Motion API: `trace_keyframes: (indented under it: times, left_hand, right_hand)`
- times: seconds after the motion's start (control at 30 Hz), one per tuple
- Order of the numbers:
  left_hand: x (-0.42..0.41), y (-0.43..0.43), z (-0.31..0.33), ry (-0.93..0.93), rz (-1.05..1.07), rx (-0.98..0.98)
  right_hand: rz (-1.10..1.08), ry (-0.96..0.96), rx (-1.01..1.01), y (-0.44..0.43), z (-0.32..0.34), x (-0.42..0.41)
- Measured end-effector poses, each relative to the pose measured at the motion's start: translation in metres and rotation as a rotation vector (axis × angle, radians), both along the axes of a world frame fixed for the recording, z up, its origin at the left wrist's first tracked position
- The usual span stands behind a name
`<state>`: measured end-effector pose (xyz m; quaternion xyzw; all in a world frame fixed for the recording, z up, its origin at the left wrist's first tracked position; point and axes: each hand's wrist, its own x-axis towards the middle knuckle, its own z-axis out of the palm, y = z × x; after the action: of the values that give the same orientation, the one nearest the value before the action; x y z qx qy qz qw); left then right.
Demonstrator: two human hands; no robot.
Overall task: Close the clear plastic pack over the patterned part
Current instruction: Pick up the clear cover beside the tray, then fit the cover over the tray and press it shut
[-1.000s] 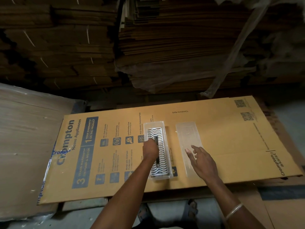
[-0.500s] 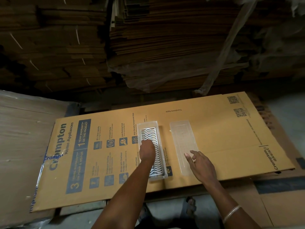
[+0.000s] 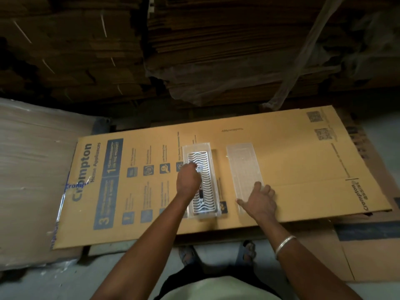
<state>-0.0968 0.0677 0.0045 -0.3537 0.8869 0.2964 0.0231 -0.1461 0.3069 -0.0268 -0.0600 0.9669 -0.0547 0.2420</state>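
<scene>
On the flattened Crompton carton point(image 3: 281, 161), the clear plastic pack lies open: its tray half point(image 3: 186, 151) holds the wave-patterned part point(image 3: 207, 189), its lid half point(image 3: 243, 163) at three o'clock of it, just beside. The left hand point(image 3: 187, 179) rests curled on the part; whether it pinches anything I cannot tell. The right hand point(image 3: 260, 202) lies spread flat on the lid's near end.

Glossy clear plastic pack point(image 3: 244, 169), matt cardboard point(image 3: 292, 161)

The clear plastic pack point(image 3: 244, 169) is laid open, flat; the wavy patterned part point(image 3: 200, 182) is seated in its left half.
</scene>
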Motion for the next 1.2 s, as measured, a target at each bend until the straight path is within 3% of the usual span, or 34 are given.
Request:
trace_keyframes:
  times: [0.3, 0.47, 0.67, 0.93, 1.2]
  left_hand:
    - [0.067, -0.020, 0.003, 0.134, 0.174, 0.208]
    - [0.098, -0.023, -0.011, 0.062, 0.252, 0.510]
    - [0.117, -0.022, -0.012, 0.069, 0.348, 0.822]
    - [0.122, -0.027, 0.008, -0.017, 0.218, 0.992]
    - [0.126, -0.032, 0.000, -0.088, 0.059, 1.020]
  right_hand:
    - [-0.006, -0.041, 0.019, -0.015, 0.024, -0.004]
    - [0.028, -0.016, -0.142, -0.054, 0.067, 0.011]
    - [0.217, -0.083, -0.094, -0.110, 0.077, 0.055]
    - [0.216, -0.102, -0.010, -0.131, 0.061, 0.078]
    - [0.210, -0.100, 0.009, -0.133, 0.051, 0.087]
